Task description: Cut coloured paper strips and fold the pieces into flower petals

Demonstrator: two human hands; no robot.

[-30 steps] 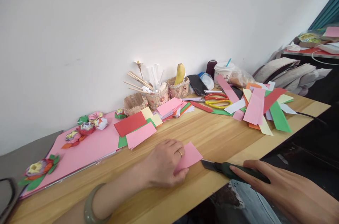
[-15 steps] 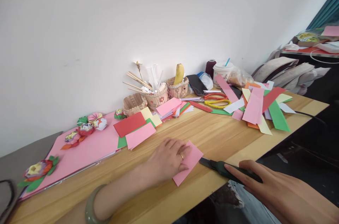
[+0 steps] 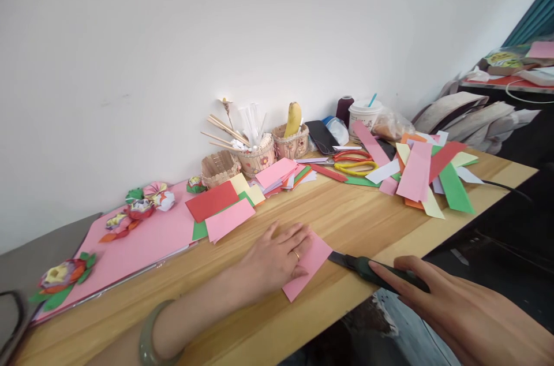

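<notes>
My left hand lies flat on a pink paper rectangle, pressing it against the wooden table, its fingers stretched out. A ring and a pale green bangle are on that arm. In my right hand is a dark green utility knife, my index finger laid along its handle. The blade points left, its tip at the right corner of the pink paper. Beyond the left hand lie stacked pink paper pieces and a red piece.
Coloured paper strips and scissors lie at the back right. Small baskets, a lidded cup and a phone stand by the wall. Folded paper flowers rest on pink sheets. The table's front edge runs diagonally.
The fingers of my left hand have straightened and flattened on the pink paper. The knife and my right hand have shifted very slightly upward.
</notes>
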